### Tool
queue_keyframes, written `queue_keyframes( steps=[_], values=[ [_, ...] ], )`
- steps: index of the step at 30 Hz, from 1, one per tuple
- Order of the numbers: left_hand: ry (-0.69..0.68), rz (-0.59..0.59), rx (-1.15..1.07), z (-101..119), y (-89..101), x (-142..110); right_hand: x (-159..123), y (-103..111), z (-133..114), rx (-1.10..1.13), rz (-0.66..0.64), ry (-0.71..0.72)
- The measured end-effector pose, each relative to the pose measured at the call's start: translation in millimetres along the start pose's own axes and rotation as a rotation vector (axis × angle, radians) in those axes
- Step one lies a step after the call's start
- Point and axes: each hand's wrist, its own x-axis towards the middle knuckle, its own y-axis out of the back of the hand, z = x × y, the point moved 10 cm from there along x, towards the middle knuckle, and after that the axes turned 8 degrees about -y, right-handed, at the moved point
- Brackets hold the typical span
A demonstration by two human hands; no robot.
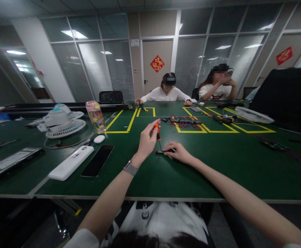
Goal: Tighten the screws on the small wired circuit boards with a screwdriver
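I'm grasping orange-black screwdriver with left hand, tip pointing at circuit board; right hand pinching board on green table.

From here I make out 1 grey watch with a squarish dark case above my left hand, 1 pale short sleeve, a white top with black printed figures, and dark hair along the lower edge.

smooth tabletop; glossy phone screen; plastic-looking screwdriver handle, thin metal shaft.
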Motion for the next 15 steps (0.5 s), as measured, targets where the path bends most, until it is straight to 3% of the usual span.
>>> queue_keyframes(
  steps=[6,12,15],
  values=[
    [-0.060,0.071,0.215,10.3,10.0,-0.3,-0.4,0.4,-0.1,0.003,0.006,-0.007],
    [-0.085,-0.034,0.102,10.8,-3.4,0.3,-0.1,-0.2,0.2,0.004,-0.002,0.000],
    [-0.085,0.009,0.155,11.4,0.4,-0.6,0.6,-0.7,2.4,0.004,0.004,0.005]
  ],
)
